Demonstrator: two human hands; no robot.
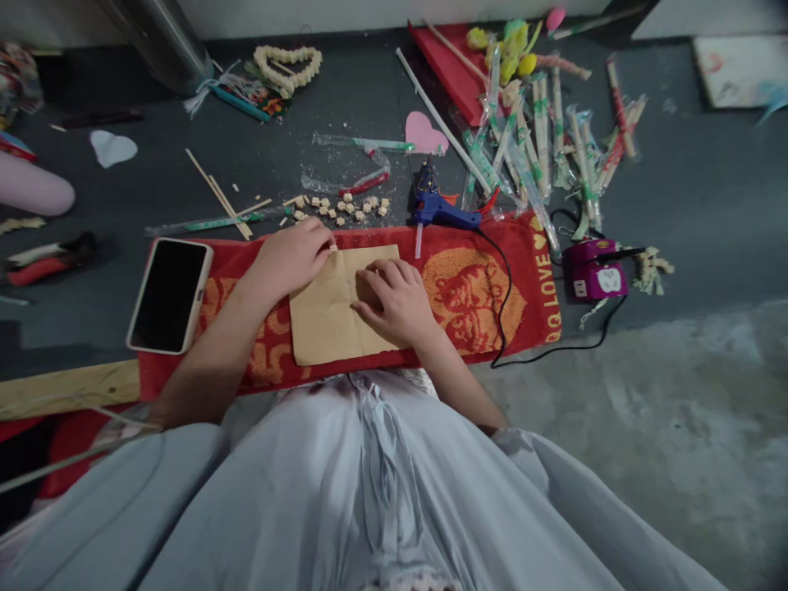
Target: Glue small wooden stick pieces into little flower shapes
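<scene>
A creased sheet of tan paper (326, 316) lies on a red towel (542, 304) with orange patterns. My left hand (295, 254) rests at the sheet's upper left edge, its fingers curled together around a tiny pale piece (333, 247) that looks like cut wood. My right hand (400, 302) lies on the right half of the paper, palm down, fingers apart and slightly bent, with nothing seen in it. Just beyond the towel sit several small cut wooden pieces (341, 209). To their right, a blue glue gun (446, 209) rests on its side, a clear stick at its front.
A phone (171, 295) lies on the towel's left end. Wrapped chopsticks (542, 135) are piled at the back right. A purple box (596, 269) with a black cord stands right. Pliers (52, 258) lie far left; a heart-shaped wooden frame (308, 72) is at the back.
</scene>
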